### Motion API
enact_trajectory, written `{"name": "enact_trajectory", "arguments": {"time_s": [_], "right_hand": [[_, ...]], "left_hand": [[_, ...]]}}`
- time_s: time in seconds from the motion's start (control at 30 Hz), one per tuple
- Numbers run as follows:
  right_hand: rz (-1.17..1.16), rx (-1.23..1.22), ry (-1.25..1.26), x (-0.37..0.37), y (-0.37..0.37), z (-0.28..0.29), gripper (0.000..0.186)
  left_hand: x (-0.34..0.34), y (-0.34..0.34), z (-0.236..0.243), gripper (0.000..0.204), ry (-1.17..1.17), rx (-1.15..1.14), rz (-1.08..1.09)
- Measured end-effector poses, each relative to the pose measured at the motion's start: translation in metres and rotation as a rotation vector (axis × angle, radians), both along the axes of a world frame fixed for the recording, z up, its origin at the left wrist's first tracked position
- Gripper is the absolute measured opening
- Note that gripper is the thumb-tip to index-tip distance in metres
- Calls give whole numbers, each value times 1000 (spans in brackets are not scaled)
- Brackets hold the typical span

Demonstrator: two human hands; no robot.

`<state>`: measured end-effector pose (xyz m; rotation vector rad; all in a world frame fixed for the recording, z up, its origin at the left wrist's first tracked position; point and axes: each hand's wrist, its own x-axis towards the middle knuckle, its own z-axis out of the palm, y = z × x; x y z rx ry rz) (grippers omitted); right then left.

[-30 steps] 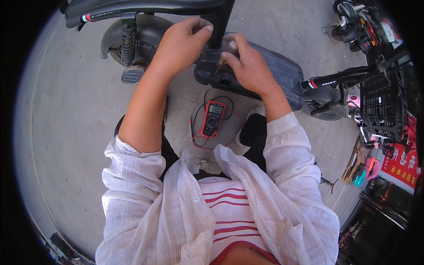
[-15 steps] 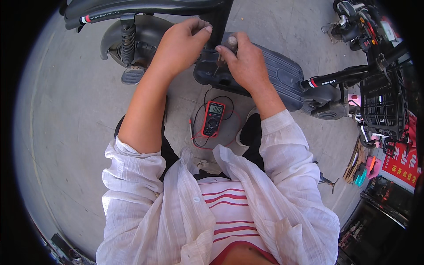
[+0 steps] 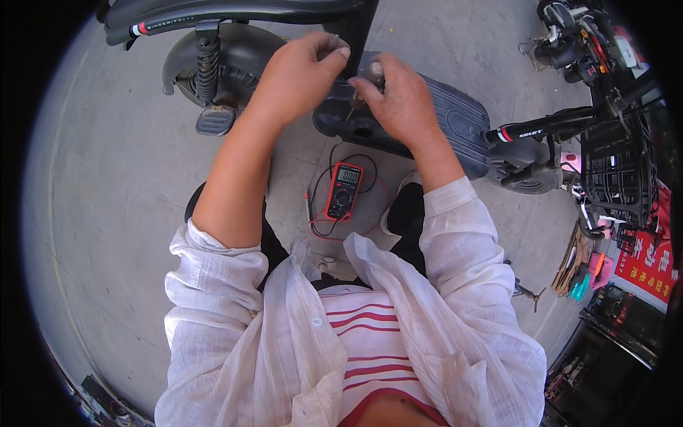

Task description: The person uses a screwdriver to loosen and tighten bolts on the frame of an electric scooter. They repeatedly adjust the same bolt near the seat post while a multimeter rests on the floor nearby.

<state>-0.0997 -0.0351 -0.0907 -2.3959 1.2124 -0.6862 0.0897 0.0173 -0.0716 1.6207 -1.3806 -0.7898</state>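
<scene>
On the ground [image 3: 128,178] at the far side stands a black scooter [image 3: 359,28], footboard [image 3: 455,107] toward the right. Near it, the left hand [image 3: 302,71] curls; whether it holds anything is unclear. The right hand [image 3: 403,96] is over the footboard. Nearer lies a red meter [image 3: 343,192]. The right hand grips a screwdriver [image 3: 374,70], shaft down.

Left hand [image 3: 300,77] — nudged slightly rightward, right hand [image 3: 405,101] — turned further over the screwdriver handle [image 3: 376,70]

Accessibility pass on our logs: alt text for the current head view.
A person's right hand holds a screwdriver angled down at a black scooter deck; the left hand is curled beside the upright post. A red-and-black multimeter lies on the pavement.
</scene>
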Motion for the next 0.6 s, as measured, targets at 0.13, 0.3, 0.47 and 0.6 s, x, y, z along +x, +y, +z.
{"name": "enact_trajectory", "arguments": {"time_s": [0.13,0.3,0.47,0.6], "right_hand": [[117,97,-71,-8,-7,1,39],[191,29,-92,-10,-8,-1,49],[181,176,-168,-15,-11,-1,59],[193,363,-262,-12,-6,6,67]], "left_hand": [[-4,1,3,37,-34,27,-46],[-11,-2,-10,39,77,16,-155],[-26,-2,-7,46,22,-20,-168],[-29,-3,-17,47,-157,-106,-137]]}}
